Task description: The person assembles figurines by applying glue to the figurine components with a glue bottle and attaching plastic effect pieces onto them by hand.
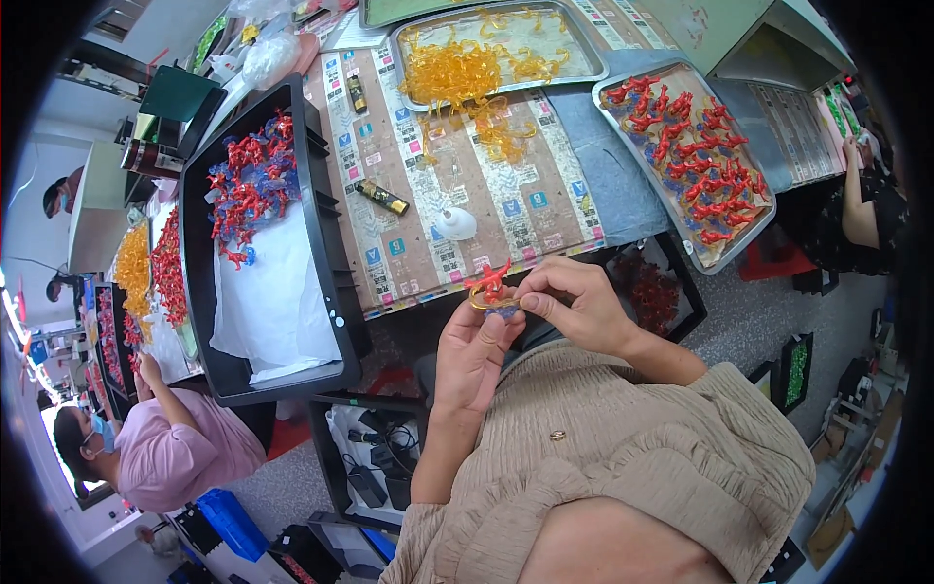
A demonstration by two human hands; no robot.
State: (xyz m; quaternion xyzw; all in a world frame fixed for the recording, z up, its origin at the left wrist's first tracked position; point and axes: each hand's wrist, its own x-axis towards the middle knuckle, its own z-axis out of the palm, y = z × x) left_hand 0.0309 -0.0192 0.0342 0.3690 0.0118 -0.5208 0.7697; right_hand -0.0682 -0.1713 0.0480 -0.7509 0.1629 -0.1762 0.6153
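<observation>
Just off the table's front edge, my left hand (pixel 469 358) grips a small red figurine (pixel 493 280) by its bluish translucent base (pixel 504 310), thumb in front. A yellow translucent ribbon-like piece (pixel 477 294) curves around the figure's lower part. My right hand (pixel 587 310) comes in from the right, thumb and forefinger pinched together at the yellow piece's right side. Its fingertips hide the exact spot they hold. On the table beyond my hands stands a small white squeeze bottle (pixel 455 224). Left of it lies a black-and-gold tube (pixel 381 197).
A black crate (pixel 321 224) at left holds red-and-blue figurines on white sheeting. Loose yellow pieces (pixel 448 73) fill part of a metal tray (pixel 592 73). Another tray (pixel 693 251) at right carries rows of figurines. A second tube (pixel 357 94) lies farther back. Co-workers sit on both sides.
</observation>
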